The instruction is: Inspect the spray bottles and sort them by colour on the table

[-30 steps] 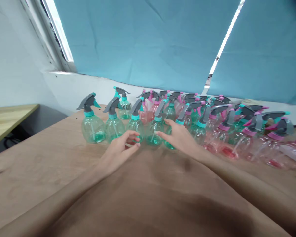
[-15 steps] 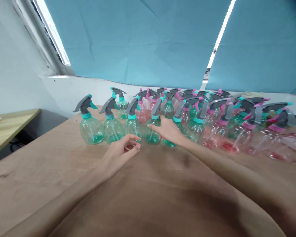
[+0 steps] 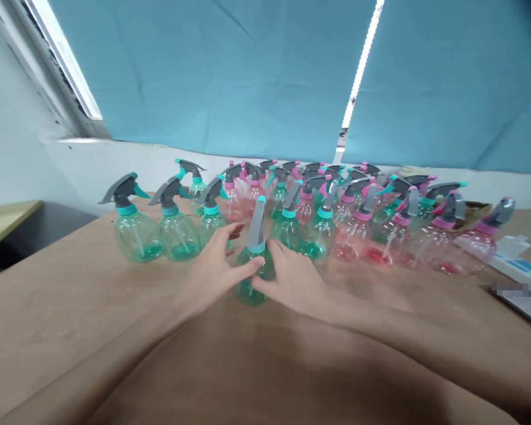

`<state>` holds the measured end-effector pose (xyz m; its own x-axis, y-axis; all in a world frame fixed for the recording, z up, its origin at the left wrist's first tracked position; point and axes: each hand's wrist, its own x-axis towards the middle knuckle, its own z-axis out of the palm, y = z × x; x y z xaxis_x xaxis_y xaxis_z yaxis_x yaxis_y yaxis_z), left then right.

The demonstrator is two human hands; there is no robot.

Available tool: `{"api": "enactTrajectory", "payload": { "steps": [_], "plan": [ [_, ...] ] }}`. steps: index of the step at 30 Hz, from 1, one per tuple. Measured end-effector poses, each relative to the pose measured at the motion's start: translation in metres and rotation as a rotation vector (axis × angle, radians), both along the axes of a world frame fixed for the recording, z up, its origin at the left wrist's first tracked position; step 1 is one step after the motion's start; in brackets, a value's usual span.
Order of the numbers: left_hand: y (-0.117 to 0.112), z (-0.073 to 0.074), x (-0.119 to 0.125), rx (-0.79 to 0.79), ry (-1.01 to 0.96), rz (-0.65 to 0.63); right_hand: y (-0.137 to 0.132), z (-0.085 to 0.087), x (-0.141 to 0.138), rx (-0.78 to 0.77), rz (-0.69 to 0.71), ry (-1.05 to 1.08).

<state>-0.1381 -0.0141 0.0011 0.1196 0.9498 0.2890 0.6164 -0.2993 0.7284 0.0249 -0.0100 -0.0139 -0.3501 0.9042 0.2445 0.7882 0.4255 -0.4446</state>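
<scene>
A green spray bottle (image 3: 255,289) with a grey trigger head and turquoise collar stands close to me, in front of the row. My left hand (image 3: 216,265) is round its left side, thumb across the front and fingers curved towards the back. From the right, my right hand (image 3: 294,280) grips the same bottle, its fingertips partly hidden behind it. Left of my hands stand a green spray bottle (image 3: 137,236), a second one (image 3: 179,236) and a third (image 3: 210,221). Just beyond my right hand is another green bottle (image 3: 318,233).
Pink spray bottles (image 3: 383,242) continue the row to the right, with several more green and pink ones behind. All stand on a wooden table (image 3: 71,283). A dark flat object (image 3: 524,304) lies at the right edge. Blue sheeting (image 3: 230,77) covers the wall behind.
My right hand has drawn one green bottle out of the row towards me. My left hand has come onto it too. The view has shifted to the right.
</scene>
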Motion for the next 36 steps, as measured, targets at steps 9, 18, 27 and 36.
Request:
{"api": "enactTrajectory", "payload": {
  "steps": [9, 18, 27, 36],
  "plan": [
    [-0.003, 0.002, 0.071, 0.069, -0.212, -0.236, -0.027, -0.026, 0.051, 0.226, 0.070, 0.024],
    [-0.004, -0.007, 0.116, 0.109, -0.251, -0.337, -0.023, -0.045, 0.113, 0.288, 0.229, 0.047],
    [0.012, -0.007, 0.122, 0.038, -0.301, -0.345, 0.009, -0.086, 0.185, 0.032, 0.309, -0.049],
    [0.010, 0.003, 0.123, -0.079, -0.314, -0.341, 0.018, -0.088, 0.185, -0.096, 0.364, -0.047]
  ]
}}
